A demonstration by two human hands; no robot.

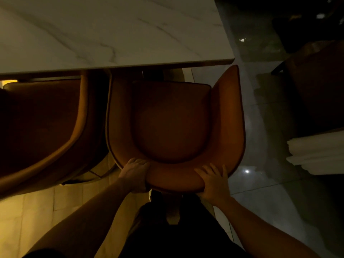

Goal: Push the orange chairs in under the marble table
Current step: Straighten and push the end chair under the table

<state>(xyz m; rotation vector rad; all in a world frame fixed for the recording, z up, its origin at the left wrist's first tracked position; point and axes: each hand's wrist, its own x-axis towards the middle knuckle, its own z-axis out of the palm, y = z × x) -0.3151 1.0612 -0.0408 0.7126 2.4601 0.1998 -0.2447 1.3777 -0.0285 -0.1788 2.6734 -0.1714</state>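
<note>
An orange chair (171, 120) with a curved back stands right below me, its seat front almost at the edge of the white marble table (115, 34). My left hand (135, 175) grips the left part of the chair's back rim. My right hand (214, 180) is wrapped over the right part of the same rim. A second orange chair (42, 123) stands to the left, its front tucked just under the table edge. The two chairs nearly touch.
A dark brown chair or box (316, 86) stands at the right across the glossy tiled floor (260, 192). A stack of white slabs (316, 155) lies beside it. The table's corner is at the upper right. The room is dim.
</note>
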